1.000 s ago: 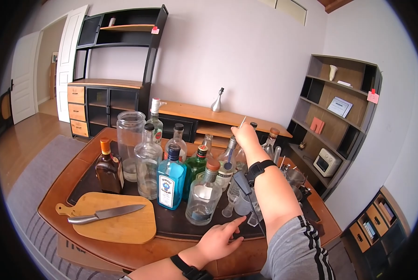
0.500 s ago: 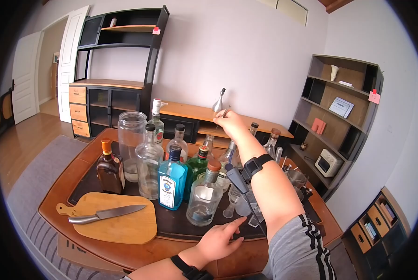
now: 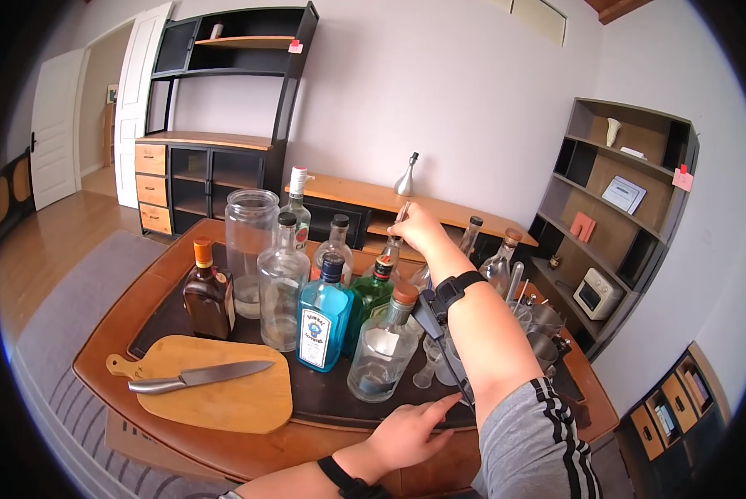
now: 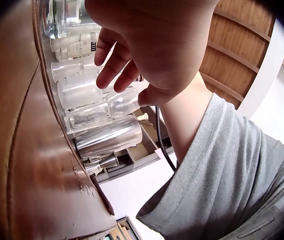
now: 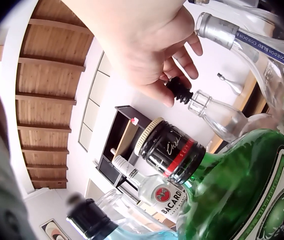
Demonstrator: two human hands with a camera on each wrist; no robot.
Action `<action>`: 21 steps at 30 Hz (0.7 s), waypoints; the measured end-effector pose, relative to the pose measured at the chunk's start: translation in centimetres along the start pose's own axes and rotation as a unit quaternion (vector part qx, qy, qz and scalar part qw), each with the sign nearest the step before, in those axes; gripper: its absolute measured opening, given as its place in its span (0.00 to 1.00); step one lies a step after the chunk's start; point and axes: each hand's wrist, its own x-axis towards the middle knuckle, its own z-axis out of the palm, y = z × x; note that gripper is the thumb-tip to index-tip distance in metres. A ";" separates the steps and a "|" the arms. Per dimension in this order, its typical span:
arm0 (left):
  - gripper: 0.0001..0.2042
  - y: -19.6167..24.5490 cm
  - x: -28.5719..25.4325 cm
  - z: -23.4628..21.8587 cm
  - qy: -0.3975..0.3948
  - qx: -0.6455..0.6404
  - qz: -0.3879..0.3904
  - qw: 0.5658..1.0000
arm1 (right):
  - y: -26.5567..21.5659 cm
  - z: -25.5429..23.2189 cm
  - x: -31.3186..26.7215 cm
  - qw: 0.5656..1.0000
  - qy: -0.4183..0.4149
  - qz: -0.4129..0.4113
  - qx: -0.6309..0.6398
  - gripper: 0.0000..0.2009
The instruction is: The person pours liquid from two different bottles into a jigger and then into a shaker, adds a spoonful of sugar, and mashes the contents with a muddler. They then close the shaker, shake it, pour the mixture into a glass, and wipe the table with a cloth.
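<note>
My right hand (image 3: 421,229) is raised over the back of the bottles. In the right wrist view, the thumb and fingers of the right hand (image 5: 154,55) pinch a black stopper (image 5: 179,90). Its ribbed lower end is at the open mouth of a small clear bottle (image 5: 221,116); whether it enters the neck I cannot tell. My left hand (image 3: 410,434) lies low at the table's front edge with the index finger extended and nothing held. Seen from the left wrist, the left hand (image 4: 149,47) has loosely bent fingers near clear glasses (image 4: 79,91).
A blue bottle (image 3: 321,326), a green bottle (image 3: 371,301), a cork-topped clear bottle (image 3: 383,358) and a brown bottle (image 3: 208,299) crowd the table. A knife (image 3: 215,373) lies on a cutting board (image 3: 223,412) at the left. Metal cups (image 3: 543,348) stand right.
My right hand has moved left, and then down to the small bottle's neck. The head view has shifted slightly. My left hand keeps its pose near the table's front edge.
</note>
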 end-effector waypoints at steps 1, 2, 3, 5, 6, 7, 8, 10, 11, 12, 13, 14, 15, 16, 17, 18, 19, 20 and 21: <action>0.30 0.0 0.0 0.0 0.002 0.006 -0.001 1.000 | 0.2 0.2 0.1 1.000 -0.003 0.000 0.006 0.15; 0.29 0.0 0.0 0.1 0.003 0.011 -0.001 1.000 | 0.3 0.4 0.2 1.000 -0.006 -0.001 0.011 0.15; 0.29 0.1 0.0 0.0 0.004 0.010 -0.003 1.000 | 0.4 0.7 0.2 1.000 0.003 -0.009 0.019 0.15; 0.29 0.1 0.0 0.0 0.005 0.010 -0.006 1.000 | 0.7 1.1 0.6 0.999 0.021 -0.029 0.034 0.14; 0.29 0.1 0.0 0.0 0.003 0.009 -0.006 1.000 | 0.9 1.2 0.7 0.999 0.020 -0.028 0.030 0.14; 0.29 -0.1 0.0 0.0 0.001 0.008 -0.005 1.000 | 0.9 1.2 0.8 0.999 0.018 -0.028 0.026 0.14; 0.29 -0.2 0.0 0.1 -0.001 0.006 -0.004 1.000 | 0.9 1.2 0.8 0.999 0.017 -0.027 0.022 0.14; 0.29 -0.2 0.0 0.2 -0.007 0.008 -0.004 1.000 | 0.9 1.2 1.0 1.000 0.003 -0.002 0.001 0.14; 0.28 -0.3 0.0 0.2 -0.010 0.008 -0.005 1.000 | 0.9 1.1 1.0 1.000 -0.004 0.011 -0.010 0.15; 0.28 -0.3 0.1 0.2 -0.009 0.005 -0.002 1.000 | 0.9 1.1 1.0 1.000 -0.003 -0.001 -0.011 0.15; 0.28 -0.3 0.1 0.2 -0.008 0.001 0.001 1.000 | 0.8 1.0 0.9 1.000 -0.003 -0.013 -0.013 0.14; 0.28 -0.3 0.1 0.2 -0.007 -0.003 0.003 1.000 | 0.7 0.9 0.7 1.000 -0.003 -0.024 -0.014 0.14; 0.28 -0.2 0.1 0.1 -0.009 -0.002 0.002 1.000 | 0.5 0.9 0.6 1.000 -0.008 -0.024 -0.016 0.14; 0.28 -0.1 0.1 0.0 -0.011 -0.001 0.000 1.000 | 0.4 0.7 0.5 0.999 -0.013 -0.024 -0.017 0.14; 0.28 0.0 0.1 -0.1 -0.012 -0.001 -0.001 1.000 | 0.1 0.6 0.4 0.999 -0.018 -0.024 -0.019 0.14; 0.28 0.0 0.1 -0.1 -0.013 0.000 -0.001 1.000 | -0.1 0.6 0.2 1.000 -0.004 -0.017 -0.006 0.14; 0.28 0.0 0.1 -0.1 -0.012 0.000 0.000 1.000 | -0.2 0.6 0.3 1.000 0.010 -0.010 0.007 0.13; 0.28 -0.1 0.1 -0.1 -0.012 0.000 0.001 1.000 | -0.3 0.6 0.3 0.999 0.024 -0.003 0.020 0.13; 0.28 -0.1 0.1 -0.1 -0.013 0.000 0.000 1.000 | -0.2 0.5 0.5 0.999 0.033 0.000 0.012 0.13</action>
